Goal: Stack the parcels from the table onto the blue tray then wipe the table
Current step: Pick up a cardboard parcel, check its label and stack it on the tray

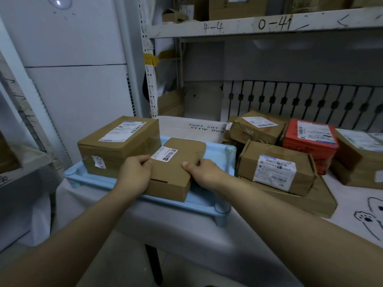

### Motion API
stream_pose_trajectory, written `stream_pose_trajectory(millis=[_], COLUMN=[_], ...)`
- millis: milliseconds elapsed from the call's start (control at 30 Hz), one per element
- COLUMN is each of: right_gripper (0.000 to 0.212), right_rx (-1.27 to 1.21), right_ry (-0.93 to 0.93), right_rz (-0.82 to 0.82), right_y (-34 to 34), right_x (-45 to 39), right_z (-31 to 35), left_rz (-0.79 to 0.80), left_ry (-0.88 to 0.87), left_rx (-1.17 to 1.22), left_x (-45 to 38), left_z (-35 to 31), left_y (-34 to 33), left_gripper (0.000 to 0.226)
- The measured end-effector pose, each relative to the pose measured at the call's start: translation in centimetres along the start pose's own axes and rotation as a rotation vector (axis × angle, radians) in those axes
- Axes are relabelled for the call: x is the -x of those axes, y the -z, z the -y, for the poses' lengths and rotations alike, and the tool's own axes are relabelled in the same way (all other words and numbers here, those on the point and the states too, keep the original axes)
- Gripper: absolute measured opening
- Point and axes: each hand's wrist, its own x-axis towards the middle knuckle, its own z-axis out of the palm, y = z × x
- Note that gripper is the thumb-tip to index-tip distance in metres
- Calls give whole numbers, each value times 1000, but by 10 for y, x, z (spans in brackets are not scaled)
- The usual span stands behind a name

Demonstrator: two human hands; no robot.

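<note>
A light blue tray (pixel 219 151) stands on short legs on the table's left part. A large brown parcel (pixel 118 145) rests on its left side. Beside it, a smaller flat brown parcel (pixel 176 168) with a white label lies on the tray's middle. My left hand (pixel 135 175) grips this small parcel's left edge and my right hand (pixel 204 172) grips its right edge. To the right of the tray, several parcels remain on the table: a brown box (pixel 275 166) atop a flat carton (pixel 319 198), a crumpled brown one (pixel 257 126), and a red box (pixel 310 141).
The table (pixel 186 230) wears a white cloth with cartoon drawings and text. Another brown box (pixel 360 158) sits at the far right. A white shelf rack (pixel 259 25) with more cartons runs above and behind. A white cabinet (pixel 78 79) stands at the left.
</note>
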Motion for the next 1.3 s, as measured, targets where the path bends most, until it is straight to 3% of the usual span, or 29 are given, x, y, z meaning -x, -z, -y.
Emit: stream_pose_trajectory(millis=[133, 267, 367, 533, 800, 967, 1033, 1133, 1200, 1300], right_gripper=[43, 34, 20, 15, 19, 5, 16, 21, 35, 63], right_rx=[75, 78, 22, -43, -223, -367, -383, -384, -381, -409], right_ry=[109, 269, 364, 332, -6, -194, -243, -264, -264, -256], right_rz=[-61, -191, -266, -401, -628, -707, -737, -780, -803, -829], right_y=[8, 28, 54, 113, 200, 237, 251, 275, 292, 314], right_x=[17, 48, 74, 109, 146, 149, 146, 142, 137, 121], right_z=[-1, -4, -14, -56, -141, -173, -183, -191, -195, -201], left_rz=[-87, -172, -153, -15, 301, 606, 683, 711, 724, 729], left_ry=[-100, -285, -408, -523, -504, -448, -371, -213, -125, -6], left_rx=[-189, -223, -123, 29, 104, 152, 194, 222, 251, 345], left_x=[13, 31, 46, 74, 124, 154, 160, 162, 159, 148], left_z=[-11, -37, -66, -111, -149, -172, -186, -206, -217, -230], left_y=[2, -6, -27, -84, -164, -213, -230, -256, -276, -308], left_gripper=[34, 33, 25, 14, 14, 22, 28, 8, 19, 12])
